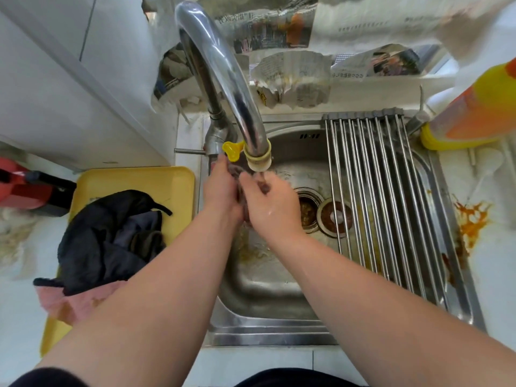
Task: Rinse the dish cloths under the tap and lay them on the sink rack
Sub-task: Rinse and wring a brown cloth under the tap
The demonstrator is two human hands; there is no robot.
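A dish cloth [240, 174], dark and reddish-brown, is bunched between a person's two hands directly under the spout of the tap [223, 74], over the left side of the steel sink [265, 333]. The left hand [220, 187] grips the cloth from the tap side with fingers curled round it. The right hand [270, 208] closes over it from the other side, and only a few folds show between the fingers. A thin stream of water appears to fall from the spout onto the cloth, though blur makes this hard to confirm. The sink rack [377, 191] lies across the right half of the basin and carries no cloth yet. On the yellow tray [134, 180] just left of the sink sits a heap of dark cloths [103, 236], with a pink cloth [75, 300] hanging over the tray's near edge (how many pieces the heap holds cannot be told). By this showing the job is at an early stage: one cloth is being rinsed, none has been laid out, and the heap on the tray looks untouched. An orange stain [472, 219] marks the counter to the right of the rack, below a yellow bottle [469, 107].
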